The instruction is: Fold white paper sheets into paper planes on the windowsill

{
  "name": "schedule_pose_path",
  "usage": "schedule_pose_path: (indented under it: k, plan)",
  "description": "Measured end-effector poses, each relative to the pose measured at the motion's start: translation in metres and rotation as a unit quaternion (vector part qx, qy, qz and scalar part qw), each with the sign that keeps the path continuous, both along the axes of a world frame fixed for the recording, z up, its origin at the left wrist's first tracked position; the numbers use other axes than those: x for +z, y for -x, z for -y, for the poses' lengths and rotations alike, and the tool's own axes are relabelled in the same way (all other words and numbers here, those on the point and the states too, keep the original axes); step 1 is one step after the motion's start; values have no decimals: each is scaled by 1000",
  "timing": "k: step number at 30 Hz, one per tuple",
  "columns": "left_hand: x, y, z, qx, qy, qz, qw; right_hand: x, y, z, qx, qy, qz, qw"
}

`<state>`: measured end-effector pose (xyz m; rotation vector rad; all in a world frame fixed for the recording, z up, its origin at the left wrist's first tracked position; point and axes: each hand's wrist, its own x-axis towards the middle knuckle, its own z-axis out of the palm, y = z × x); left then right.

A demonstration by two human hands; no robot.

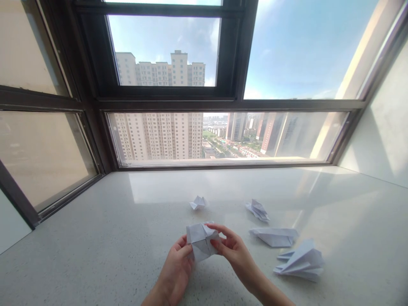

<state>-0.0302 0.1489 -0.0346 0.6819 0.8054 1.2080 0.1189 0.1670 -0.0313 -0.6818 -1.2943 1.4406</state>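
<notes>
A partly folded piece of white paper [201,241] is held just above the pale stone sill [95,246] at the bottom centre. My left hand [177,267] grips its lower left side, thumb on the front. My right hand [231,248] pinches its right side, with the fingers curled over the top edge. Both hands are on the same paper.
Several finished white paper folds lie on the sill: a small one [197,202] behind the hands, one [257,210] to the right, a flat one [274,236] and a larger winged one [301,261] at the right. Dark-framed windows [223,104] close the far edge.
</notes>
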Motion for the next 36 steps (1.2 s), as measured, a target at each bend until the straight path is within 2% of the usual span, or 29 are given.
schedule_pose_path:
  k: [4,10,18,25,31,36]
  plan:
    - [5,5,5,-13,-12,-6,1000,1,-1,0,-22,-46,57,997]
    - [9,5,7,-35,-24,84,996,-6,1,1,-37,-75,79,993]
    - [8,-1,4,4,-56,-38,998,-15,10,8,4,-87,70,994]
    - [-4,4,0,-16,-75,-52,996,-30,10,11,3,-121,151,981]
    - [-9,5,-5,-19,-85,-39,995,-35,12,15,-81,-181,195,961]
    - [-7,5,-6,-21,-69,-38,997,-39,16,15,-203,-109,155,961]
